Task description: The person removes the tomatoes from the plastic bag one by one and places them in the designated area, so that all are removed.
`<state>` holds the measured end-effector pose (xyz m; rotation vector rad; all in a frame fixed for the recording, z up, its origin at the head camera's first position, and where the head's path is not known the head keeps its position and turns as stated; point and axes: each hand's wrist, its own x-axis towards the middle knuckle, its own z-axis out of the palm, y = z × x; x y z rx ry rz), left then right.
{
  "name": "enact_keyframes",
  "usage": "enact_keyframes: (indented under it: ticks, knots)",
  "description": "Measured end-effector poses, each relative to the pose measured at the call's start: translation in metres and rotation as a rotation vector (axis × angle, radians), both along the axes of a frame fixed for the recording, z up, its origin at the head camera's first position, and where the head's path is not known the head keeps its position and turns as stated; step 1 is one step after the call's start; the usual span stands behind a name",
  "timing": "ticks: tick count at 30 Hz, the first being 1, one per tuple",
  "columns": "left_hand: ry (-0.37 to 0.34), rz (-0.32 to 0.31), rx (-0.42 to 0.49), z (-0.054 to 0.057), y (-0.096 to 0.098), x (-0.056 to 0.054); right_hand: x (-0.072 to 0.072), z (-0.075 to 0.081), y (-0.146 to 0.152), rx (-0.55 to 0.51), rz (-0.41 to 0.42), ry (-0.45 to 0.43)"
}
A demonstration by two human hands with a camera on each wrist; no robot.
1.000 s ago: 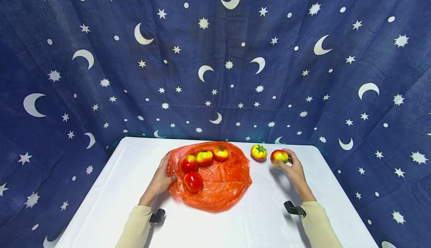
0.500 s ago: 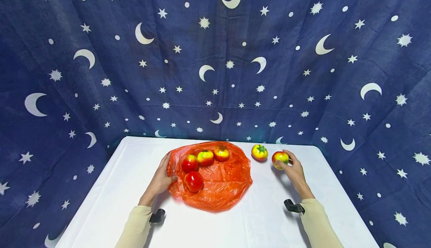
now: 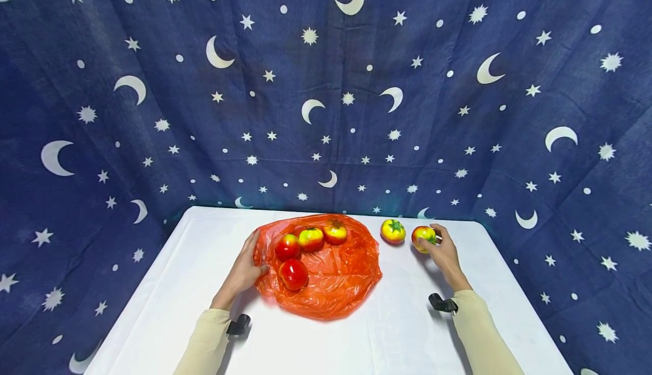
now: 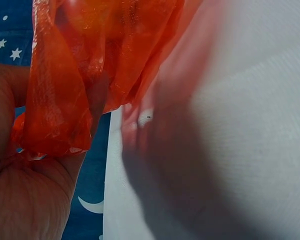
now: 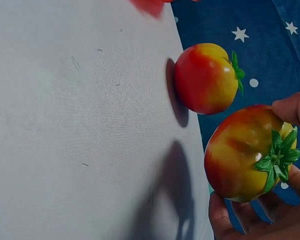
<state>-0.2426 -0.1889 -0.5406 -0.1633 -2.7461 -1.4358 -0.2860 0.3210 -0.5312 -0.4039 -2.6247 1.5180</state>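
A crumpled orange-red plastic bag [image 3: 336, 290] lies at the middle of the table. My left hand [image 3: 243, 273] holds its left edge, with the thin film between thumb and fingers in the left wrist view. Several red and yellow tomatoes show within the bag's outline, among them a mostly red tomato [image 3: 293, 275] at the front. To the right, my right hand [image 3: 444, 256] grips a red and yellow tomato [image 5: 247, 155] by its sides, green leafy top showing. Its shadow falls on the cloth beside it. Close to its left, another tomato [image 3: 393, 231] rests on the table, stem up.
A white cloth [image 3: 407, 330] covers the table. Behind the table's far edge hangs a dark blue curtain [image 3: 285, 109] with moons and stars. A black device [image 3: 442, 304] sits at the right wrist, and a similar one [image 3: 238, 325] at the left.
The right hand and its tomato dip slightly, then rise a little, staying beside the loose tomato. The left hand and the bag stay almost where they were.
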Motion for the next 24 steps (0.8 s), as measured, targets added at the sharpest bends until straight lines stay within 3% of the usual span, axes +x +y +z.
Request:
enact_keyframes:
  ticks: [14,24]
  knots:
    - [-0.003,-0.001,0.006,0.003,0.002,-0.002,-0.024,-0.009,0.003,0.048,0.006,0.016]
    - [-0.003,-0.01,0.012,0.004,0.002,0.0,-0.029,-0.018,0.004,0.076,-0.013,-0.034]
